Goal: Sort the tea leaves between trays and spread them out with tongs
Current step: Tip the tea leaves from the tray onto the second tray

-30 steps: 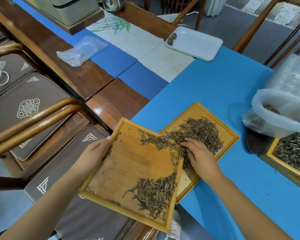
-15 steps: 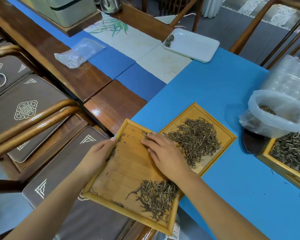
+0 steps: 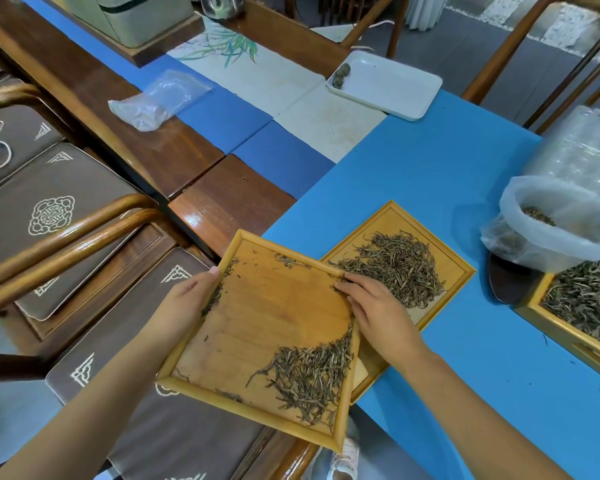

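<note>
While the left hand grips the left rim of a bamboo tray, thumb over the edge and the other fingers hidden beneath, the tray hangs tilted off the corner of the blue table, its right edge lapping over a second bamboo tray that lies flat on the blue surface. The right hand lies palm down across that overlapping edge, fingers fairly straight and resting on the rim and the leaves there, not curled round anything. Below the right hand, in the held tray's near right corner, sits a heap of tea leaves; a few stray bits cling by the left thumb and along the far rim. Just beyond the right fingertips a larger pile of leaves covers the middle of the flat tray.

Further to the right of the right hand stands a plastic bag with its mouth open and some leaves inside, and beside it, at the table's edge, a third tray filled with leaves. Well beyond both hands a white tray holds a couple of small dark balls in one corner. Far to the left of it a crumpled clear bag lies on the brown wood. Under and left of the left arm are cushioned wooden chairs.
</note>
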